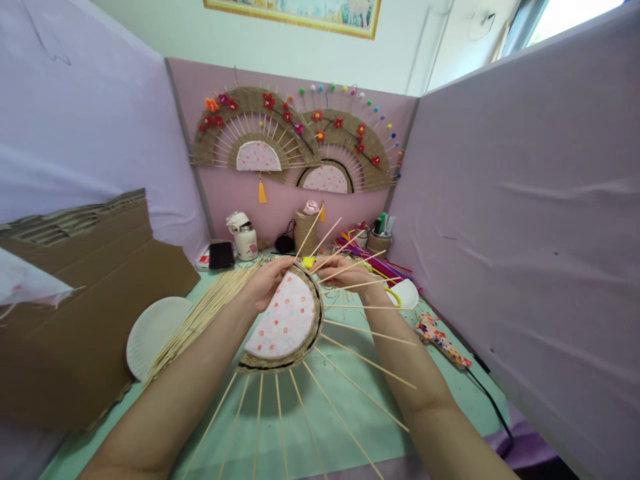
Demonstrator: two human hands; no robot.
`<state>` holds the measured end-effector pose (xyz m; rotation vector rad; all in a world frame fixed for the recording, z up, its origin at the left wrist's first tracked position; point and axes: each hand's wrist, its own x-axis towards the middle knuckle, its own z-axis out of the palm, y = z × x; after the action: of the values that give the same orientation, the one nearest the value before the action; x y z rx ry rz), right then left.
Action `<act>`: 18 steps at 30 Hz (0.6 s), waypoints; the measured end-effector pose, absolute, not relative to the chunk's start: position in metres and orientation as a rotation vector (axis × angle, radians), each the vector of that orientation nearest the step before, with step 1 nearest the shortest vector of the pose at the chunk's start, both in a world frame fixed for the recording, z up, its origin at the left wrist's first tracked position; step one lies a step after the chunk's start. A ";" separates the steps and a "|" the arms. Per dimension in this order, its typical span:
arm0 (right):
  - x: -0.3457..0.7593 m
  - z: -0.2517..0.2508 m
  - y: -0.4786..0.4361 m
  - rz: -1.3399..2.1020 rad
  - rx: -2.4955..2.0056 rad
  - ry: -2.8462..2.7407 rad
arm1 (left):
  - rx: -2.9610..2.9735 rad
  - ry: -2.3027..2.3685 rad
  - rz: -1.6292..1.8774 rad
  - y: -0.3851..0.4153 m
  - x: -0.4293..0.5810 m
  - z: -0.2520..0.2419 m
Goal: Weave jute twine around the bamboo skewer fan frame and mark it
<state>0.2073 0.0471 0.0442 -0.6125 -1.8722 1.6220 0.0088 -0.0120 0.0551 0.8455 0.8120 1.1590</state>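
Observation:
A half-round fan piece [287, 313] hangs tilted above the table, with white dotted fabric in its middle and a twine-wrapped rim [318, 327] that carries a dark band. Thin bamboo sticks [367, 333] spread from the rim to the right and down. My left hand [265, 283] grips the piece at the upper end of its straight edge. Beside the upper rim, my right hand [345, 272] is behind the sticks with its fingers bent and closed; what they pinch is hidden.
Loose bamboo sticks [200, 317], a paper plate [145, 337] and torn cardboard [75, 327] lie left. At the back stand a white bottle [247, 241] and a twine spool [305, 233]. A corded glue gun [443, 339] lies right. Finished fans [253, 100] hang on the pink panel.

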 end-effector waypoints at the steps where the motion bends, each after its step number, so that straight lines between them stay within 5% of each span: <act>1: 0.207 0.044 0.047 1.641 -0.608 -1.864 | 0.821 0.808 1.147 -0.012 0.009 0.055; 18: 0.208 0.044 0.046 1.679 -0.551 -1.811 | 0.842 0.880 1.055 -0.021 0.011 0.062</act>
<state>0.2082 0.0457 0.0443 -0.5512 -1.8108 1.6795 0.0112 -0.0206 0.0624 0.8419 0.8801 1.0552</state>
